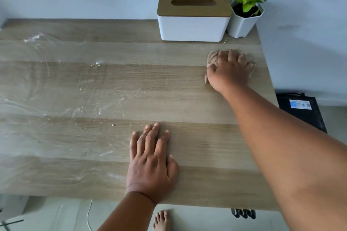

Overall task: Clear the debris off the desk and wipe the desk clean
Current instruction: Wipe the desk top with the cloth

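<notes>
The wooden desk (116, 80) fills the view. My right hand (230, 70) reaches to the far right part of the desk and grips a crumpled brown cloth (212, 57), pressing it on the surface just in front of the tissue box. My left hand (152, 159) lies flat on the desk near the front edge, fingers straight, holding nothing. White smears and streaks (93, 103) cover the left half of the desk. A small crumb (113, 125) lies near the middle, and a few specks (225, 40) sit beside the tissue box.
A white tissue box with a wooden lid (193, 17) stands at the back right, with a small potted plant (246, 18) beside it against the wall. A black device (302, 110) lies on the floor right of the desk. My bare foot (162, 220) and a white cable (89, 215) show below.
</notes>
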Motion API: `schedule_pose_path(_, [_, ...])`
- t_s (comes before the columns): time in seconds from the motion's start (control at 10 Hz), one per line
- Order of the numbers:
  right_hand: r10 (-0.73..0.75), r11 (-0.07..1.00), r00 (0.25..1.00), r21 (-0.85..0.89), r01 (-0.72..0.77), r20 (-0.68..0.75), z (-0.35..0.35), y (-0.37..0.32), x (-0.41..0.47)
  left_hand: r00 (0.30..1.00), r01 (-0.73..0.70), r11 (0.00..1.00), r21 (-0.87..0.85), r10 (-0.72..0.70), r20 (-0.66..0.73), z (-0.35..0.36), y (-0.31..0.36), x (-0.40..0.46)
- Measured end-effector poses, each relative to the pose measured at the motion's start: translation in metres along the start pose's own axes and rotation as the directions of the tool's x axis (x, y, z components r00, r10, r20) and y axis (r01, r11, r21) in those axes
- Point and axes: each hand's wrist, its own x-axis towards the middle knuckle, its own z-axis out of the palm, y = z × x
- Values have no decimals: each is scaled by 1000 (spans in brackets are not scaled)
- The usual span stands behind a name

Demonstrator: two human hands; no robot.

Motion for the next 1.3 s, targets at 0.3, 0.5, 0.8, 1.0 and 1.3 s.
schedule_pose_path(0.3, [-401,915,916,48,400,25,9,-67,-8,1000,5,1000,3,-5,15,-2,0,1])
schedule_pose_path(0.5, [-598,801,801,-11,598,9,7,26,-45,1000,5,1000,-2,-5,21,-2,0,1])
schedule_pose_path(0.8, [115,992,993,56,-115,2,5,-47,-4,1000,2,1000,-7,-2,22,-2,0,0])
schedule_pose_path(1.0, [-26,996,1000,88,25,12,9,-119,7,1000,-8,1000,0,8,-6,1,-1,2])
schedule_pose_path(1.3, [-640,769,768,-6,640,-20,16,-37,-63,1000,-11,1000,4,11,6,-1,1,1])
